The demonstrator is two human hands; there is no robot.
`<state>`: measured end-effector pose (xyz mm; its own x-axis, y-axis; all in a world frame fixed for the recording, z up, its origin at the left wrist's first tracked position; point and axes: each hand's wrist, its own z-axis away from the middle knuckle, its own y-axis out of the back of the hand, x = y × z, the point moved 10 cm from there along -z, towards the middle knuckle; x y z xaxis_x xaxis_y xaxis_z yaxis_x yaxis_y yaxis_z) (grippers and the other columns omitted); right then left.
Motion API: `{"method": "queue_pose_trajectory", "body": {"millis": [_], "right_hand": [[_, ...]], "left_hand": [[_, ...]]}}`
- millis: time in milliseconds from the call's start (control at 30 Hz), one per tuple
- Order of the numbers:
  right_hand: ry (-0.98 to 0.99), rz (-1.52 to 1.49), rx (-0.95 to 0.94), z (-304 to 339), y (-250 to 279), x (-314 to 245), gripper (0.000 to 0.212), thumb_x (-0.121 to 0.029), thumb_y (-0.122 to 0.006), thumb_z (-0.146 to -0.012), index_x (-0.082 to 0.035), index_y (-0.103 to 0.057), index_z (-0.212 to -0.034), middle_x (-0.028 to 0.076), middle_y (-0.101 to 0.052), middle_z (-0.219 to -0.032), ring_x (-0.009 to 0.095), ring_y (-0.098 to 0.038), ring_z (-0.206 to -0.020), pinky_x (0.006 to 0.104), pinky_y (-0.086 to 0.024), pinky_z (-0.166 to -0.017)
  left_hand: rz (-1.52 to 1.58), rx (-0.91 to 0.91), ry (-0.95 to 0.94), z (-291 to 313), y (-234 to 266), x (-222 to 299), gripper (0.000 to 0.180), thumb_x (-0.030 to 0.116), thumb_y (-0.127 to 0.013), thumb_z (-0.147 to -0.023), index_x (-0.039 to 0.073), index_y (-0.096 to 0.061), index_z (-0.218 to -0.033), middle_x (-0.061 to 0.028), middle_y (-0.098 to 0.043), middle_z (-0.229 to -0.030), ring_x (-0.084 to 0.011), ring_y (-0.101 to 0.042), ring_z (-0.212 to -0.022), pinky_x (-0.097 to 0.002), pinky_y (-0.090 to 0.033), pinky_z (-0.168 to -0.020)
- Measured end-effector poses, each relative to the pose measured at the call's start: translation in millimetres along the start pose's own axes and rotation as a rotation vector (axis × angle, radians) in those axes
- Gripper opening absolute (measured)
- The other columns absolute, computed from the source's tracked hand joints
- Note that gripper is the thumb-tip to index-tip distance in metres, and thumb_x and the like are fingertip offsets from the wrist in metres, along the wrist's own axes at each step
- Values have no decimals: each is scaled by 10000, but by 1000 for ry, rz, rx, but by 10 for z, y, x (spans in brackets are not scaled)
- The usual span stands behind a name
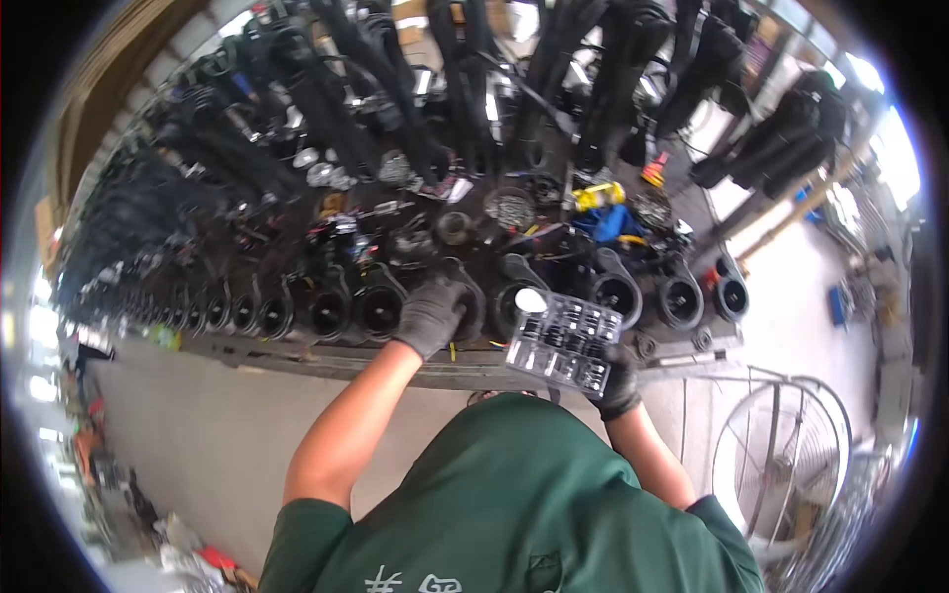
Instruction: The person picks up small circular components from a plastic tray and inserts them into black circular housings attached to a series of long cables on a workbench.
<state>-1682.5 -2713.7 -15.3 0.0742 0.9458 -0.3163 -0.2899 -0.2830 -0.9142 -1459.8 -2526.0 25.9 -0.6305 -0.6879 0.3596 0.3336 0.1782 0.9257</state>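
Observation:
My left hand (432,313), in a dark grey glove, rests with curled fingers on the mouth of a black round housing (465,296) in the row along the bench's front edge. My right hand (620,387), also gloved, grips the lower right corner of a clear plastic compartment box (565,341) filled with small dark parts. The box is held tilted over the bench edge, just in front of another round housing (518,299). Whether the left fingers pinch a small part is hidden.
A long row of black round housings (326,311) lines the workbench (297,354). Behind them lie loose metal parts, a yellow and blue tool (605,212) and hanging black assemblies (465,89). A wire-guarded floor fan (781,455) stands at lower right on the concrete floor.

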Motion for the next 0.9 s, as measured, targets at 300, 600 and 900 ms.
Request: {"method": "queue_pose_trajectory", "body": {"millis": [300,600,900], "right_hand": [[66,58,-42,151,-317,-159,839,-221,-764,-749,38,-477,-1494,211,-639,-1400,367,-628,-1281,500,-478,-1160],[95,78,28,197,-166,-120,817,-235,-746,-751,25,-492,-1482,208,-658,-1361,364,-649,-1242,515,-501,-1133],[43,6,106,282,10,49,762,-241,-764,-761,40,-534,-1430,210,-682,-1311,364,-671,-1202,521,-512,-1125]], "left_hand": [[306,58,-463,39,297,1961,567,152,-823,-825,74,-639,-1356,-179,-565,-1327,-357,-586,-1221,-443,-502,-1073],[271,-89,-451,-55,-17,1940,562,225,-844,-816,206,-675,-1351,-166,-569,-1343,-355,-610,-1209,-459,-519,-1057],[396,-90,-503,-118,-29,1923,411,155,-779,-820,97,-729,-1224,-137,-611,-1270,-327,-639,-1156,-426,-547,-1017]]}}
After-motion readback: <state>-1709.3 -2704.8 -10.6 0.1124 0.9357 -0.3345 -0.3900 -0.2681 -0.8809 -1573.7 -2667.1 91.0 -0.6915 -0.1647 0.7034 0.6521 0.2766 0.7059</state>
